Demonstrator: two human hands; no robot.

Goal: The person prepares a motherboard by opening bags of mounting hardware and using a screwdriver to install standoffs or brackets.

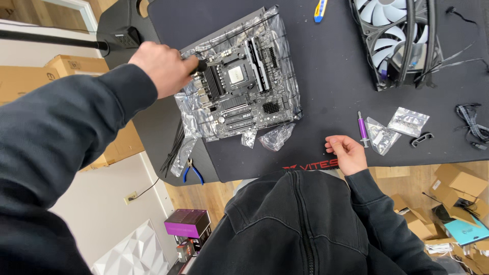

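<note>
Two hands were over the mat [326,76]. The left hand [164,67] had its fingers curled together, pinching a small dark part [201,65] at the edge of the motherboard [243,86], which lay on a clear bag just beyond the fingertips. The right hand [347,153] rested loosely curled, holding nothing, with a purple syringe [362,129] just beside its fingers.
</note>
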